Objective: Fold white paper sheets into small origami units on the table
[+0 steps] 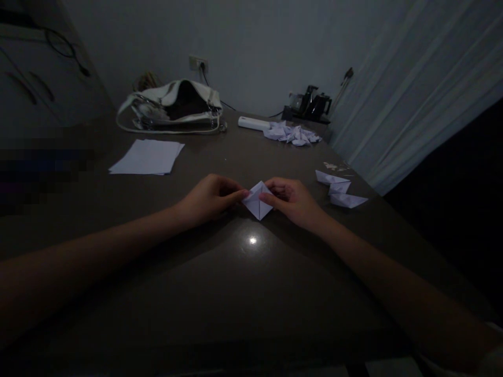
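Note:
A small sheet of white paper, folded into a diamond shape (258,208), is held between both hands over the middle of the dark table. My left hand (214,199) pinches its left corner between thumb and fingers. On the other side, my right hand (293,201) grips the right edge, its thumb lying on the front face near the centre crease. The fingertips behind the paper are partly hidden. Off to the right lie several folded paper boats (340,189), set close to one another.
Flat white sheets (147,157) lie stacked at the left. Behind them sits a white handbag (176,104). A heap of folded paper pieces (293,134) rests beside a white handle-like object (253,123). A black kettle (319,106) stands at the back right, near a curtain (396,94).

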Action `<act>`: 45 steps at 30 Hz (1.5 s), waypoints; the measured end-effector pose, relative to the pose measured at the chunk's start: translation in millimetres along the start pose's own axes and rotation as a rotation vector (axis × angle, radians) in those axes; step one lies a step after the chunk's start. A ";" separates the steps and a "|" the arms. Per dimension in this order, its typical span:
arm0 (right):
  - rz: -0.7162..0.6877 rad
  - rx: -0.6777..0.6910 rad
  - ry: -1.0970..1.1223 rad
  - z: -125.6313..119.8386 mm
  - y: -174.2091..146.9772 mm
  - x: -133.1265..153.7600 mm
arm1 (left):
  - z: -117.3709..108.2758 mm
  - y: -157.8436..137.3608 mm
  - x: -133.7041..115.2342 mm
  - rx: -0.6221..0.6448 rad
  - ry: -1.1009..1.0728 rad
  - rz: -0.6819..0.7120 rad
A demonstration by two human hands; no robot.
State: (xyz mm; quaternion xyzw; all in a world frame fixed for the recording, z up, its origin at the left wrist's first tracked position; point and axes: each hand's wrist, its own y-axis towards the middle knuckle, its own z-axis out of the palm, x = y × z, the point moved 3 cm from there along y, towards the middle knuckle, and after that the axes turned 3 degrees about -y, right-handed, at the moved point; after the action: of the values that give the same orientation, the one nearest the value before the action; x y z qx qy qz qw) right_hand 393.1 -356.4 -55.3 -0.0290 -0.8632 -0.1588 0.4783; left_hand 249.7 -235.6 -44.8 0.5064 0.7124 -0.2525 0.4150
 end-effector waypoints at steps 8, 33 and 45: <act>-0.067 -0.005 -0.032 2.5 -4.5 7.3 | -1.3 0.3 3.4 -0.013 0.080 0.056; -0.015 -0.165 0.025 2.0 -3.3 12.3 | 11.5 -8.3 -5.3 0.101 -0.107 0.052; 0.033 -0.166 0.164 2.9 -1.3 6.5 | 10.4 -5.3 -1.0 0.084 -0.189 0.021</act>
State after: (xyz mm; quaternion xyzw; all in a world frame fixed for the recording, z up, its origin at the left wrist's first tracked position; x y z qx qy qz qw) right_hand 386.9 -357.5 -51.6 -0.0695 -0.8044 -0.2239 0.5459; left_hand 248.4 -246.1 -49.7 0.5044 0.6536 -0.3245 0.4616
